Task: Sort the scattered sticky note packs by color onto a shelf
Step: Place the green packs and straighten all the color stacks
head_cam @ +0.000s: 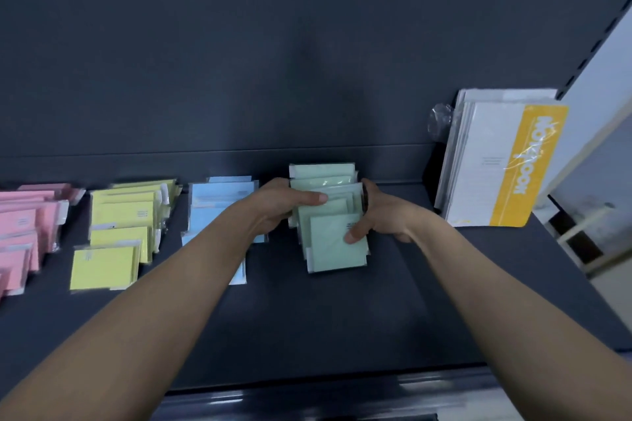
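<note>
- Dark shelf (342, 318) with a dark back panel (239, 61), seen from above by a head camera; two bare forearms reach in from the bottom of the view.
- Sticky note packs lie in colour rows from left to right: pink packs (24, 219), yellow packs (119, 215), blue packs (219, 198), then green packs (335, 243) near the middle.
- Each row overlaps like fallen dominoes and runs from the back panel toward the front.
- Left hand (284, 202) grips the left side of the green row, its thumb laid across the top of a pack.
- Right hand (379, 212) grips the right side, its thumb pressing the face of the front pack. Its fingers seem to wrap the far edge, though the packs hide most of them.
- Both hands appear to be squaring the green row.
- Judging by their look, the packs are light, thin and fairly stiff, each in a clear glossy sleeve that will probably slide easily against its neighbour.
- A hold on the two opposite side edges suits them best; a loose grip from above would likely let the row fan out.
- Beside the green row on the right is a stretch of bare shelf, then a wrapped stack of white and yellow notebooks (496, 161) leaning against the back.
- On the left, the blue row sits just beside the green one, so there is little room for the left hand to move sideways.
- Shelf front lip (342, 396) lies well clear of the front pack.
</note>
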A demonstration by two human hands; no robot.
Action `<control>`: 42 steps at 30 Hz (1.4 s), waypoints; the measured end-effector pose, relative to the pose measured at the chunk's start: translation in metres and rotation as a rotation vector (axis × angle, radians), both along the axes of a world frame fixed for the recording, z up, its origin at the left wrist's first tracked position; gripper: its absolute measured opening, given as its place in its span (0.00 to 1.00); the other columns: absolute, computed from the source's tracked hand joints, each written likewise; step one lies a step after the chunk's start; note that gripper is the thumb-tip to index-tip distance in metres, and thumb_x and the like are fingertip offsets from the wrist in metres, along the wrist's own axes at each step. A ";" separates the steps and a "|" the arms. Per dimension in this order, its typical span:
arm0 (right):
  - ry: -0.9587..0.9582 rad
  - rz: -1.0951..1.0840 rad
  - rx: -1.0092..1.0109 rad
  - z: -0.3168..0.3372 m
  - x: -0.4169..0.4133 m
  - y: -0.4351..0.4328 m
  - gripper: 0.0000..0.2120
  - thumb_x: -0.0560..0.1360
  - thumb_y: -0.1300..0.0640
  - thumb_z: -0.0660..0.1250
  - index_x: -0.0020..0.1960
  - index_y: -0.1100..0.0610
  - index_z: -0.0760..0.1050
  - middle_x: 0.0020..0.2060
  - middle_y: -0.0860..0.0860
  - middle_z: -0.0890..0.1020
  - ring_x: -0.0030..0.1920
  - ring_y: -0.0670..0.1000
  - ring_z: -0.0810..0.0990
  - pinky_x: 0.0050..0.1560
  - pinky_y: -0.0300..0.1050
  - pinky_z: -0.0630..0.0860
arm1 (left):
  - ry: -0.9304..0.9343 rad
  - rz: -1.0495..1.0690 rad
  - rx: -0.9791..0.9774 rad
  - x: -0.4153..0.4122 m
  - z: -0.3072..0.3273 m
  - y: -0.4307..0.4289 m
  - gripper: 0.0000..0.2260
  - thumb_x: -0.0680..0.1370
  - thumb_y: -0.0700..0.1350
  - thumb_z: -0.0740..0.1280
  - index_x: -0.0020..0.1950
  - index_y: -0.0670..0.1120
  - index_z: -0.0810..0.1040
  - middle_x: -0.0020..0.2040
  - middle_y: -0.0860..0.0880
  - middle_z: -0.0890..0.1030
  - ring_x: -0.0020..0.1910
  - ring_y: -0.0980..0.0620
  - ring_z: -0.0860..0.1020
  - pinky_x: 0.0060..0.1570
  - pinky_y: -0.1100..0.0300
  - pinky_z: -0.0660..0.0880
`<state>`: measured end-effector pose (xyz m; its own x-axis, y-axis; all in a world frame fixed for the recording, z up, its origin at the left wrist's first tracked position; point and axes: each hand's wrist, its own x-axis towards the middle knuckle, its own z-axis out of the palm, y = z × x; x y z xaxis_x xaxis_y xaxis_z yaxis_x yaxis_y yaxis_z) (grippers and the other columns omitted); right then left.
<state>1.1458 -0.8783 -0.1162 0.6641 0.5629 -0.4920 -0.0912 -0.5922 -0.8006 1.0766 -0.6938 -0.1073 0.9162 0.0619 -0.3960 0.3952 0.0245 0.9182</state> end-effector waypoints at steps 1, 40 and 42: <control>0.003 -0.006 0.007 0.000 -0.001 0.000 0.48 0.61 0.74 0.76 0.74 0.56 0.55 0.56 0.49 0.78 0.58 0.50 0.76 0.58 0.43 0.74 | -0.010 -0.060 0.022 -0.002 0.002 -0.001 0.13 0.71 0.38 0.72 0.55 0.45 0.78 0.54 0.48 0.82 0.52 0.51 0.80 0.54 0.59 0.75; -0.038 -0.184 0.468 -0.020 -0.038 0.000 0.45 0.64 0.63 0.75 0.71 0.44 0.54 0.58 0.48 0.78 0.60 0.48 0.77 0.62 0.41 0.72 | -0.203 -0.091 0.035 -0.029 -0.025 -0.015 0.53 0.70 0.44 0.74 0.75 0.55 0.32 0.72 0.56 0.60 0.67 0.56 0.65 0.65 0.62 0.64; -0.009 -0.244 0.501 -0.025 -0.037 0.004 0.48 0.64 0.55 0.76 0.73 0.41 0.50 0.60 0.48 0.79 0.60 0.48 0.78 0.65 0.45 0.71 | -0.199 -0.044 -0.049 -0.028 -0.024 -0.021 0.45 0.75 0.49 0.68 0.75 0.56 0.34 0.72 0.56 0.61 0.64 0.58 0.66 0.59 0.65 0.64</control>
